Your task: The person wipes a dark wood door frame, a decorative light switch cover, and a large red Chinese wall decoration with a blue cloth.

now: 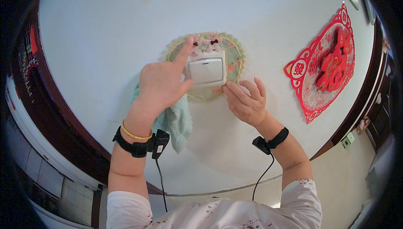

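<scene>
A white wall light switch [206, 71] sits in the middle of a round fabric switch cover [234, 59] with floral print, yellow lace edge and small pink bows on top. My left hand [163, 81] lies over the cover's left side, its index finger on the upper left near the bows and its thumb by the switch's lower left corner. A light green cloth [178, 123] hangs below my left palm; how it is held is hidden. My right hand [247, 101] touches the switch's lower right corner with thumb and index fingertips, the other fingers raised.
A red paper-cut style decoration [327, 62] is on the wall at the right. Dark wooden trim [63, 112] runs along the left, with a beaded hanging [28, 62] beyond it. A green-white socket plate [347, 141] is at the lower right. Cables hang from both wrist devices.
</scene>
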The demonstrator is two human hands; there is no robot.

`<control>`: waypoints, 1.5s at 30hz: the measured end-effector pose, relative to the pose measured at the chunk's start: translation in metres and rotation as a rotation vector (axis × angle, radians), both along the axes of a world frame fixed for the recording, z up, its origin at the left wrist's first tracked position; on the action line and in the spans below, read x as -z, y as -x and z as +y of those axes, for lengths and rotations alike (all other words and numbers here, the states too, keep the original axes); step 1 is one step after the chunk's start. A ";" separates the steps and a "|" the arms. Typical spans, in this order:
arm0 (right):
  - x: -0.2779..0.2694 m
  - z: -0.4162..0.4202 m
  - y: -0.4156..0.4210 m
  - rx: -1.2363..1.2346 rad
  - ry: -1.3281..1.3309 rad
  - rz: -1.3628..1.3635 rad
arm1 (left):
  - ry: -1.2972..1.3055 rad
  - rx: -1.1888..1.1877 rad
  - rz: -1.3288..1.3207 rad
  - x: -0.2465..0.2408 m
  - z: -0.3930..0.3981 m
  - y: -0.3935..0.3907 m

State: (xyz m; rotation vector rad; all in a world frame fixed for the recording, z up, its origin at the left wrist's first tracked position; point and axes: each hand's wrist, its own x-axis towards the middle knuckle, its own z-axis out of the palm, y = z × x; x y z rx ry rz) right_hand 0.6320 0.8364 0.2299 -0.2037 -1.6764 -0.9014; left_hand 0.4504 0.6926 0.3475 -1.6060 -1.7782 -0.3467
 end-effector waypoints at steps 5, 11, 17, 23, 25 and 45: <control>0.001 0.004 -0.001 -0.005 0.012 -0.019 | -0.020 0.028 -0.006 0.000 0.002 0.002; 0.002 0.004 -0.002 0.004 -0.024 -0.019 | -0.031 0.064 -0.021 0.001 0.000 0.002; -0.005 -0.011 0.004 0.077 -0.013 0.008 | -0.097 0.112 0.004 0.005 0.001 0.006; -0.005 -0.035 0.005 -0.200 0.047 -0.271 | -0.034 0.190 -0.056 -0.002 0.000 0.011; -0.008 -0.046 0.022 -0.240 0.083 -0.356 | -0.010 0.156 -0.071 -0.004 -0.002 0.011; -0.013 -0.053 0.049 -0.082 0.145 -0.341 | -0.013 0.166 -0.105 -0.003 0.002 0.013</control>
